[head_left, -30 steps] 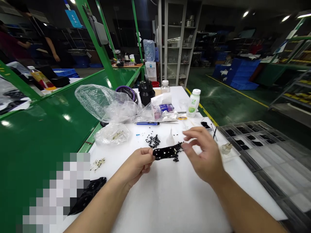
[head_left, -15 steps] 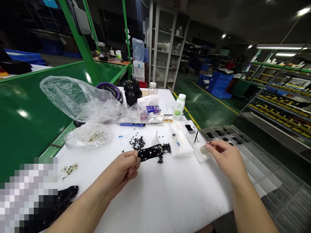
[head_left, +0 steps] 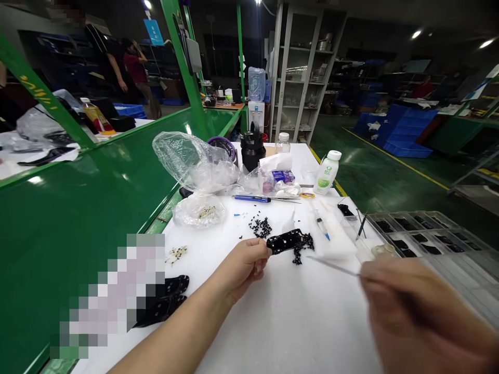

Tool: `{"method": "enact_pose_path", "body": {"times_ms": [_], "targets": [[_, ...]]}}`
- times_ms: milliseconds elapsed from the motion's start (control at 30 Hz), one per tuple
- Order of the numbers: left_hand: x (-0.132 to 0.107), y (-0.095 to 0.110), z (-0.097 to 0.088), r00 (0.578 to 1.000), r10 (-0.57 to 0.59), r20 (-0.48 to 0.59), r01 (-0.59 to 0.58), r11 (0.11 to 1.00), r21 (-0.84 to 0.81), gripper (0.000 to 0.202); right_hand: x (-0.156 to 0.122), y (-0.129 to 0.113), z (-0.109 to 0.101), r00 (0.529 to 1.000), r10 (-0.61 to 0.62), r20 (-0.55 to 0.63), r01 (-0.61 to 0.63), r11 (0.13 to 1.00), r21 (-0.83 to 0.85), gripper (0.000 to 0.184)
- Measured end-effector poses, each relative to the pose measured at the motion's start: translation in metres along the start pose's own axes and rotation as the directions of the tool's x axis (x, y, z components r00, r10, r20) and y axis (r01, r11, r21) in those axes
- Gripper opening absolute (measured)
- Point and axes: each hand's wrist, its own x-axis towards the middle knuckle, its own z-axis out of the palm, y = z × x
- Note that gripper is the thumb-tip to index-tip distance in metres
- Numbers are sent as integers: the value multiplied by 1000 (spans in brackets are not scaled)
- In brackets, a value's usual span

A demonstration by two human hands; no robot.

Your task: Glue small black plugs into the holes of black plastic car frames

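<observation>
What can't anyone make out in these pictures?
In the head view:
The right hand is blurred and edge-cut, so its thin metal tool is unclear.
The left hand hides one end of the black perforated strip.
A pixelated patch covers part of the black pieces.
The loose black bits are too small to identify.

R hand (head_left: 423, 311) blurred, cut off at frame edge; pixelated patch (head_left: 113, 291) hides btm-left area.
</observation>
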Motion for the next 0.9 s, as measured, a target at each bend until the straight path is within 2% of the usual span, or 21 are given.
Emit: {"method": "enact_pose_path", "body": {"times_ms": [33, 133, 400, 900], "targets": [[0, 0, 0, 1000, 0, 5, 0, 1000, -2, 30, -2, -12, 13, 986, -157, 56, 152, 985, 79, 19], [-1, -1, -1, 1000, 1, 20, -1, 1000, -2, 32, -7, -23, 36, 945, -289, 154, 255, 944, 211, 32], [-3, -1, -2, 999, 4, 49, -3, 1000, -17, 31, -13, -13, 42, 899, -367, 240, 293, 910, 293, 40], [-4, 0, -2, 998, 5, 61, -1, 998, -56, 29, -18, -7, 47, 899, -355, 256, 276, 913, 300, 43]]}}
